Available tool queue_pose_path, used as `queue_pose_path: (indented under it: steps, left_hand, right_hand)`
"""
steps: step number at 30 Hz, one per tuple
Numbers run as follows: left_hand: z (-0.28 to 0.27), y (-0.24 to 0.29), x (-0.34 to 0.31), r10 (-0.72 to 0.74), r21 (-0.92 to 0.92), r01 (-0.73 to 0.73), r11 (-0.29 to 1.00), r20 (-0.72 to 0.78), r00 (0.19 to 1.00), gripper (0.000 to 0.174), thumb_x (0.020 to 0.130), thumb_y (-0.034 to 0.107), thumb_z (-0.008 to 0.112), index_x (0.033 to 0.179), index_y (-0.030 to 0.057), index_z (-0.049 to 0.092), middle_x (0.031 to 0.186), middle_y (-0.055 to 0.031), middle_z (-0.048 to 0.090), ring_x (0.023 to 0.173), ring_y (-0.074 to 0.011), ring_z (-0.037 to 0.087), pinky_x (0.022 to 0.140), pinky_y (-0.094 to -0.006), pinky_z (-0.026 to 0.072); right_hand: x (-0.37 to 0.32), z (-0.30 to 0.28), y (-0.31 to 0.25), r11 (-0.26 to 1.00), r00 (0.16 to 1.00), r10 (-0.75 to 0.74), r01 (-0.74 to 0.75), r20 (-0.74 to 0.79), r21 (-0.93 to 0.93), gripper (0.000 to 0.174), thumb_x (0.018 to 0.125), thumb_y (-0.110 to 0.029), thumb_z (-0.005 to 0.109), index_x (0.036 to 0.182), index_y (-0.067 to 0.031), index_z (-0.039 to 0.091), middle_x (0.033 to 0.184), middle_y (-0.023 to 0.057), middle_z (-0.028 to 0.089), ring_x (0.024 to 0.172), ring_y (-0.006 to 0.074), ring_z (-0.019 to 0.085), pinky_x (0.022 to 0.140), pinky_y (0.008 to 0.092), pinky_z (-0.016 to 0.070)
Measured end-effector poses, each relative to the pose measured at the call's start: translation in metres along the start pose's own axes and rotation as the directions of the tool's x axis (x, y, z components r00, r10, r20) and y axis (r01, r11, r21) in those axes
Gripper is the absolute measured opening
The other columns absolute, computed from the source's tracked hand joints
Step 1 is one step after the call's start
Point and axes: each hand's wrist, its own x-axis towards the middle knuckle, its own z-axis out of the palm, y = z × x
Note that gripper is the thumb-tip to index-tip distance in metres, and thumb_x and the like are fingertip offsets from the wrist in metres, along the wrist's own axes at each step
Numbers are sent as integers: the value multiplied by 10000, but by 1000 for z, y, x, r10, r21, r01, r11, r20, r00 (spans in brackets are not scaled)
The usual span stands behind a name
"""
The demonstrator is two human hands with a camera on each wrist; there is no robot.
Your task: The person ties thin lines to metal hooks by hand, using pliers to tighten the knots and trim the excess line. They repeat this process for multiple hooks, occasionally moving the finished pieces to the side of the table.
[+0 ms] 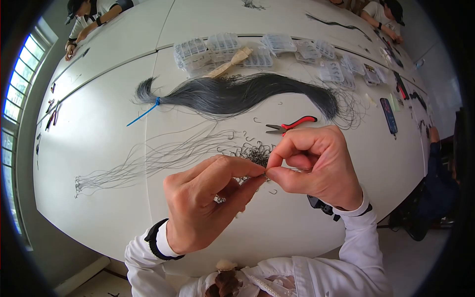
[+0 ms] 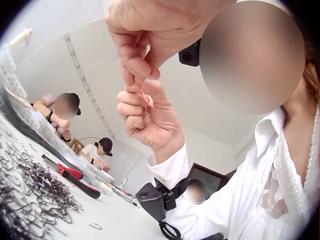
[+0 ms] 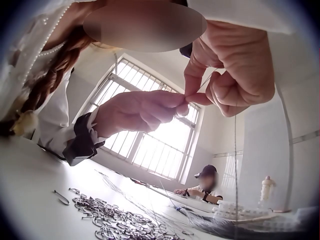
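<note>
Both hands meet fingertip to fingertip above a pile of dark metal hooks (image 1: 256, 152). The left hand (image 1: 208, 198) pinches something tiny between thumb and forefinger, mostly covered by the fingertips. Thumb and forefinger of the right hand (image 1: 316, 166) pinch at the same spot, the other fingers curled in. A thin line shows by the right hand (image 3: 232, 65) in the right wrist view. Left of the pile, long thin strands (image 1: 133, 168) lie spread, with small hooks (image 1: 77, 185) at their far left ends.
Behind the pile lie red-handled pliers (image 1: 292, 125) and a dark bundle of strands (image 1: 237, 94) with a blue tie (image 1: 157, 101). Clear compartment boxes (image 1: 193, 52) stand farther back. A blue case (image 1: 389, 116) lies at the right. Other people sit across the table (image 1: 118, 39).
</note>
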Motion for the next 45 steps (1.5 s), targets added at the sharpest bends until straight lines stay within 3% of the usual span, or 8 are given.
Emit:
queue_pose_path:
  steps: [11,16,19,26,28,31,45]
  left_hand:
    - [-1,-1,-1,-19,-37,19,999,17,1000,117,733,-117,685,787,-42,612,780,-80,650,545,-91,612,445,-188,472]
    - [-3,-1,-1,-27,-13,27,1000,-2,1000,113,733,-124,676,782,-46,610,779,-83,646,552,-88,602,453,-191,478]
    - [-1,0,-2,-56,0,57,998,-33,998,104,741,-67,690,797,-1,633,728,-38,627,564,-89,628,472,-207,479]
    - [-1,1,-2,-69,-22,68,997,-53,996,102,742,-64,692,798,1,638,724,-37,630,556,-89,626,470,-206,481]
    - [-1,-1,-1,-2,-20,1,1000,-35,999,120,727,-130,674,781,-44,611,776,-84,648,536,-96,608,440,-188,470]
    - [-1,-1,-1,5,-21,-6,1000,-29,1000,121,726,-129,676,785,-44,613,777,-86,649,539,-97,611,440,-188,473]
    - [-3,-2,-2,25,2,-25,1000,10,1000,117,737,-126,669,802,-46,613,799,-92,644,555,-99,614,443,-193,486]
  right_hand:
    - [-1,-3,1,1000,999,-11,12,41,-22,49,717,-65,698,740,-31,671,498,-62,367,476,16,317,448,212,246]
    - [-1,-3,1,988,988,-156,156,-21,-21,59,731,5,721,782,-22,707,541,-26,495,485,27,380,451,211,275]
    - [-2,-7,-4,990,988,-142,140,-54,-34,68,721,23,727,770,-22,712,563,-14,540,488,30,398,453,210,285]
    - [-5,-7,-6,973,975,-217,212,-42,-94,87,704,17,743,776,-24,719,559,-11,545,496,33,406,448,213,290]
    - [-4,-5,-5,969,974,-227,225,-14,-106,84,702,13,745,775,-21,718,562,-4,562,513,44,434,455,213,311]
    - [-3,-3,-6,959,966,-259,256,-11,-123,80,700,8,748,768,-19,716,577,8,588,528,60,461,462,216,333]
    - [-3,-3,-8,959,974,-228,227,8,-169,78,694,-17,760,755,-26,713,577,22,591,521,78,469,479,229,338]
